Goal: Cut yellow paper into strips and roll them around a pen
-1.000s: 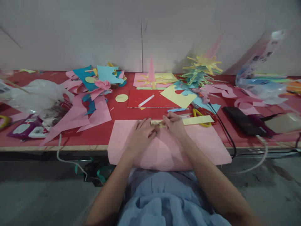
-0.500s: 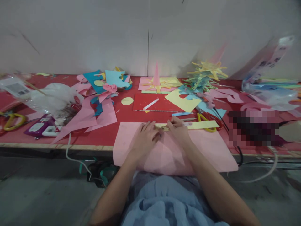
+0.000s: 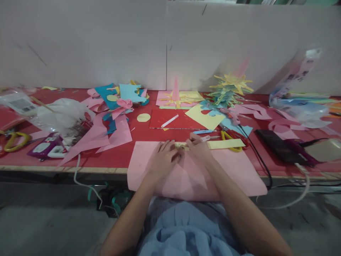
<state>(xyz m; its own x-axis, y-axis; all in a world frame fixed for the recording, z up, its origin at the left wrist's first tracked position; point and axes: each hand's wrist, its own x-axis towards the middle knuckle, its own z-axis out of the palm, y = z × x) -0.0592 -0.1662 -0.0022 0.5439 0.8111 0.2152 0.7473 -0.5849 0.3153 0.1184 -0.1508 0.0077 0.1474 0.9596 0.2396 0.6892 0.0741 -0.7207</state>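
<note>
A large pink sheet of paper (image 3: 234, 174) lies at the table's front edge and hangs over it. Along its top edge runs a pale yellow paper strip (image 3: 226, 144). My left hand (image 3: 165, 154) rests spread out on the sheet, its fingertips at the strip's left end. Gripped in my right hand (image 3: 197, 149) is a pen (image 3: 205, 138), slanted low over the strip, with its clear back end pointing right. The pen's tip is hidden by my fingers. Just beyond the strip lie a blue pen (image 3: 203, 132) and yellow-handled scissors (image 3: 226, 136), partly covered by the strip.
Pink and blue paper scraps (image 3: 117, 128) are heaped on the left, near a purple device (image 3: 45, 146). A red board (image 3: 157, 119) bears a white pen (image 3: 169, 121). A layered paper tree (image 3: 231, 89), a glue gun (image 3: 233, 117) and a black phone (image 3: 279, 145) are on the right.
The view has tilted up slightly, so things sit a little lower. My right hand has shifted slightly left along the strip with the pen; my left hand stays in place.
</note>
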